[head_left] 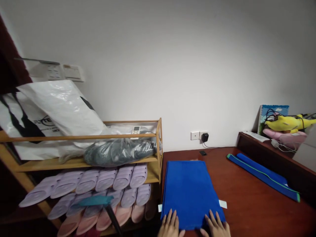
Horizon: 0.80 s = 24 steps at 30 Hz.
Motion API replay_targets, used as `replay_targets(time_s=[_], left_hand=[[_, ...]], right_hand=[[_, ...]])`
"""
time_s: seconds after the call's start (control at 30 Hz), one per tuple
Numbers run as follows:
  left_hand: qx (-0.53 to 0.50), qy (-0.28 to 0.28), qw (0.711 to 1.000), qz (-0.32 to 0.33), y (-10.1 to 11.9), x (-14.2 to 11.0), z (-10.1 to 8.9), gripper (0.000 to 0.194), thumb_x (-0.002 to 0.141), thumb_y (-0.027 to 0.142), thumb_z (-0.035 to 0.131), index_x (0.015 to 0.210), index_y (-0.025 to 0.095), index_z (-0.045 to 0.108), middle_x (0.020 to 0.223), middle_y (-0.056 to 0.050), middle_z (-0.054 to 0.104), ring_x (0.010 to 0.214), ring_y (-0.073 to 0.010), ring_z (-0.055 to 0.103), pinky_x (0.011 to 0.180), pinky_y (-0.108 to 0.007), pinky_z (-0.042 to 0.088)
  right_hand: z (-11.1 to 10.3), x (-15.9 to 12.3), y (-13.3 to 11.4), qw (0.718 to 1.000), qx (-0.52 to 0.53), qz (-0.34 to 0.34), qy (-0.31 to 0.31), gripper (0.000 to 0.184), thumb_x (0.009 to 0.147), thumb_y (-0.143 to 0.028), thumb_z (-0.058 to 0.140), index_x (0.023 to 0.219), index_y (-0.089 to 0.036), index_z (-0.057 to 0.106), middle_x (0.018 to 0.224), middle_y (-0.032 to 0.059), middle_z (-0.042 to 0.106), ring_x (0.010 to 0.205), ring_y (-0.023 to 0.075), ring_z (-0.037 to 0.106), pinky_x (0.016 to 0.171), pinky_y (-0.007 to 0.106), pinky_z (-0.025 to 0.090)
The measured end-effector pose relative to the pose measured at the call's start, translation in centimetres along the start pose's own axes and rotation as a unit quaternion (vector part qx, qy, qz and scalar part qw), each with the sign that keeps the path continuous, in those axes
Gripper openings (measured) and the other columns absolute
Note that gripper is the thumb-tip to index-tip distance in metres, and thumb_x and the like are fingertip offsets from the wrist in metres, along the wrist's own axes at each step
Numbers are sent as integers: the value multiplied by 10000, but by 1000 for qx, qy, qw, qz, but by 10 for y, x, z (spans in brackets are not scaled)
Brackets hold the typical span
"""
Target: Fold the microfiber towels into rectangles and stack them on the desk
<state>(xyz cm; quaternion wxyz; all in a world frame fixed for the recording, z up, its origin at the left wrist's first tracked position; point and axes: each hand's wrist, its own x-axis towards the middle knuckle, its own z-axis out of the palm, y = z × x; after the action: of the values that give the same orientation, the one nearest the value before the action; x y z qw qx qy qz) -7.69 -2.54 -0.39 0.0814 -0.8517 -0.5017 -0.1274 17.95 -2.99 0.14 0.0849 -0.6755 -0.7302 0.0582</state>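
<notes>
A stack of blue folded cloth lies flat on the reddish-brown wooden table, with a white tag sticking out on each side. My left hand rests on its near left corner, fingers stretched out and apart. On the near right corner lies my right hand, its fingers spread too. Both hands press flat on the fabric and hold nothing. Off to the right is a narrow folded blue cloth with green edging, apart from both hands.
A wooden rack stands left of the table, bearing several lilac slippers, a white bag and a plastic-wrapped bundle. A black plug sits in the wall socket. The raised ledge at right holds a yellow plush toy.
</notes>
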Motion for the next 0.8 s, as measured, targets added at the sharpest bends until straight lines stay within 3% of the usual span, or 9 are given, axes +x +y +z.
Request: replay_targets(time_s=[0.1, 0.2, 0.33, 0.53, 0.8], left_hand=[[-22, -36, 995, -92, 11, 21, -11, 463, 883, 459, 422, 1167, 160, 633, 1261, -148, 573, 1209, -322, 492, 954, -454, 467], [-25, -60, 988, -140, 12, 44, -25, 447, 905, 381, 373, 1182, 126, 614, 1286, -160, 556, 1248, -315, 451, 996, -486, 417], [4, -63, 986, -157, -1, 71, -34, 443, 908, 329, 365, 1202, 86, 590, 1306, -178, 535, 1264, -317, 431, 1017, -496, 387], [32, -34, 984, -174, -15, 89, -25, 444, 919, 346, 347, 1197, 104, 594, 1306, -157, 546, 1270, -300, 430, 1031, -489, 370], [35, -48, 980, -188, -13, 94, -20, 519, 930, 382, 284, 1243, 69, 554, 1349, -179, 495, 1300, -312, 383, 1048, -503, 336]], right_hand=[[-26, 21, -7, 999, 27, -20, -33, 687, 799, -723, 287, 1223, -275, 590, 1383, 108, 444, 1291, 381, 368, 1002, 599, 340], [-37, 41, -9, 997, 45, -50, -31, 719, 813, -718, 250, 1281, -252, 535, 1433, 101, 381, 1332, 362, 302, 1044, 567, 302], [-35, 72, -10, 995, 51, -74, -34, 710, 843, -680, 231, 1338, -229, 464, 1476, 78, 315, 1370, 335, 224, 1075, 536, 263], [-33, 110, -15, 995, 54, -69, -42, 671, 869, -637, 218, 1330, -219, 468, 1483, 79, 313, 1375, 327, 223, 1074, 530, 246], [-23, 119, -13, 995, 75, -57, -19, 666, 873, -641, 176, 1316, -247, 479, 1484, 60, 319, 1388, 300, 196, 1078, 521, 238]])
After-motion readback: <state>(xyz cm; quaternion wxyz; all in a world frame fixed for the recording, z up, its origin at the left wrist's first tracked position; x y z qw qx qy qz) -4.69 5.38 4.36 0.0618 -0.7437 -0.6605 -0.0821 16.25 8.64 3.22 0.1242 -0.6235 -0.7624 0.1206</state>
